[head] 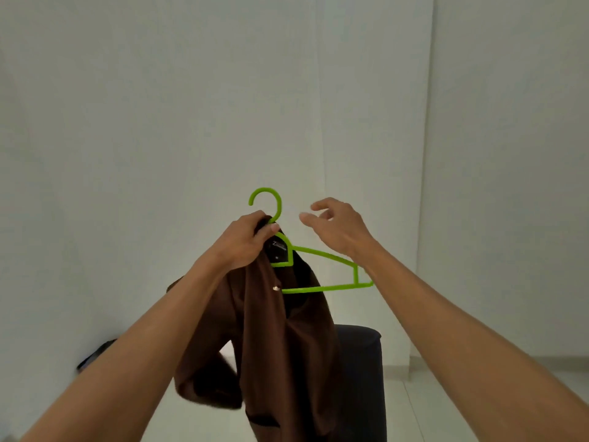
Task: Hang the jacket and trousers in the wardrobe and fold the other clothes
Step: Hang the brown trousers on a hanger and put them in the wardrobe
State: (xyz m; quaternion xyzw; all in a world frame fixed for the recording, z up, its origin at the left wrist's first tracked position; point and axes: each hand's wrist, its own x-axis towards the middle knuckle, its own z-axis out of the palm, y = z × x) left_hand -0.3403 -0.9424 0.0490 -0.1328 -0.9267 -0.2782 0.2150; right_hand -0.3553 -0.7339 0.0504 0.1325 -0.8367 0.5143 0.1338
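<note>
Our left hand (247, 239) grips the neck of the bright green plastic hanger (318, 269) and the collar of the soft brown jacket (280, 339), which hangs down from it. Our right hand (338, 226) floats just beside the hook, fingers loosely spread, holding nothing. A dark cloth-covered block (363, 378) stands behind.

a single head-worn wide-angle view looks forward, close over both outstretched forearms, onto the green hanger (322, 269) at arm's length, facing a plain white wall (191, 106).
</note>
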